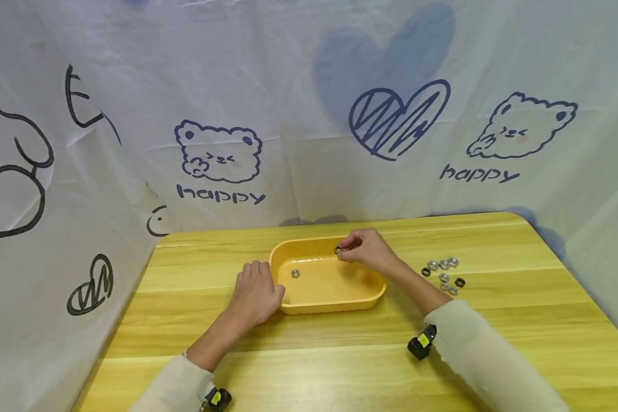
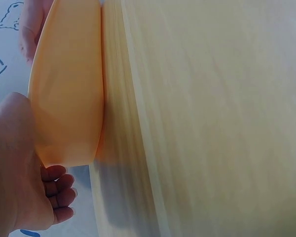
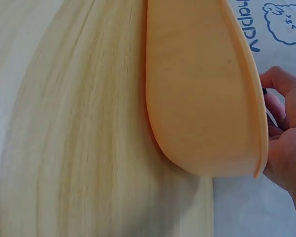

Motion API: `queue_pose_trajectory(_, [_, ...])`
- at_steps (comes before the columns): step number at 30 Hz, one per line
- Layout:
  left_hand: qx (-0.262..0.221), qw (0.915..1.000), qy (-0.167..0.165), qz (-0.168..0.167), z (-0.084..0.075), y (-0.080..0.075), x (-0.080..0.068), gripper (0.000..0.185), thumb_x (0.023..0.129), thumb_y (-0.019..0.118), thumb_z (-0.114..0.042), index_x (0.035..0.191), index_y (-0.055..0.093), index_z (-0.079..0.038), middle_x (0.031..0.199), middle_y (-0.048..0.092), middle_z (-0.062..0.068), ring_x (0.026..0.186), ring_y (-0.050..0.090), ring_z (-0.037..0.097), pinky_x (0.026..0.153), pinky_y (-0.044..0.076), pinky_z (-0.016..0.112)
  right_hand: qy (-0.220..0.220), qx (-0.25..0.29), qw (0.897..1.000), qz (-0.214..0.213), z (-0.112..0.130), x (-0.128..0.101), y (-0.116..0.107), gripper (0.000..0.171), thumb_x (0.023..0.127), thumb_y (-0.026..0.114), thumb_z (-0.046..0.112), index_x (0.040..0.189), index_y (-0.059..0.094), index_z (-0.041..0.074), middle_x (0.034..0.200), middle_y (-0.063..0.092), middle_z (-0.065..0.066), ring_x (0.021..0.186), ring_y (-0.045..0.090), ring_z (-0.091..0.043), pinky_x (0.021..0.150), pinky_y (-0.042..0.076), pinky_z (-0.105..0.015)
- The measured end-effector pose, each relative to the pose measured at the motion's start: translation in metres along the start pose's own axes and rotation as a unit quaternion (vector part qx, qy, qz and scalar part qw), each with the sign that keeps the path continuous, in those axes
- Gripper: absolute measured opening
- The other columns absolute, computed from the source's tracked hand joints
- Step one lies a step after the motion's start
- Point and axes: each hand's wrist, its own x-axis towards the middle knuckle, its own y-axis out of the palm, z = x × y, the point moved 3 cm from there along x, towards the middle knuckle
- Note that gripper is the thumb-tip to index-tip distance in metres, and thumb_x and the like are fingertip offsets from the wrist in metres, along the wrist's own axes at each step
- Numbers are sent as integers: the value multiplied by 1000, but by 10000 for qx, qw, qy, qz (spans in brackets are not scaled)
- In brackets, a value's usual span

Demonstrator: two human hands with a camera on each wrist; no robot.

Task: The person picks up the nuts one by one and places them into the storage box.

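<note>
A metal nut (image 1: 338, 249) is pinched in the right hand (image 1: 367, 250) over the yellow tray (image 1: 335, 307), whose left end is gripped by the left hand (image 1: 256, 293), presumably for steadiness. A second nut (image 1: 296, 274) is contained inside; loose nuts (image 1: 445, 264) are grouped rightward on the table (image 1: 340, 366), seemingly for reach.

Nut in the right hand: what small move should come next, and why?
Probably lower the right hand a little and release the nut into the yellow tray. The fingers pinch it over the tray's inside, one nut already lies there, and the left hand holds the tray's left end.
</note>
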Motion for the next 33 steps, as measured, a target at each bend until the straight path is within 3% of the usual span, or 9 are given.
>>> queue_pose_trajectory(14, [-12, 10000, -23, 54, 1, 0, 0, 24, 89, 54, -23, 93, 50, 0, 88, 44, 12, 82, 36, 28, 74, 30, 36, 189, 0, 9997, 133, 3, 13, 20, 22, 85, 81, 9, 103, 74, -1, 95, 76, -11, 83, 72, -23, 85, 61, -50])
queue_pose_trajectory(20, [-9, 10000, -19, 49, 1, -1, -1, 24, 89, 54, -23, 93, 49, 0, 88, 44, 12, 82, 36, 28, 75, 30, 36, 206, -222, 9994, 159, 8, 17, 28, 23, 83, 82, 10, 103, 75, 0, 96, 77, -12, 76, 69, -15, 84, 60, -51])
queue_pose_trajectory(33, [132, 9997, -42, 207, -1, -3, -1, 30, 92, 53, -26, 100, 52, 3, 92, 46, 14, 86, 38, 30, 78, 33, 39, 269, -433, 9981, 342, 13, 28, 48, 22, 81, 83, 11, 99, 76, 0, 94, 78, -12, 73, 68, -12, 73, 60, -32])
